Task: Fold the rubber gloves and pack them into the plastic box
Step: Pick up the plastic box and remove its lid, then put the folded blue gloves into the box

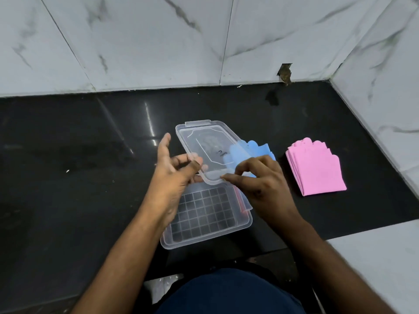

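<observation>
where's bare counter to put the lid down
Bare black counter left of the left hand, and along the wall behind the lid. Crowded right of the box: blue gloves, then the pink stack.

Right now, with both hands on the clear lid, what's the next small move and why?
Probably set the lid down on the black counter to the left. Both hands, left and right, hold it over the open, empty-looking box, and the blue gloves and pink gloves lie unpacked.
</observation>
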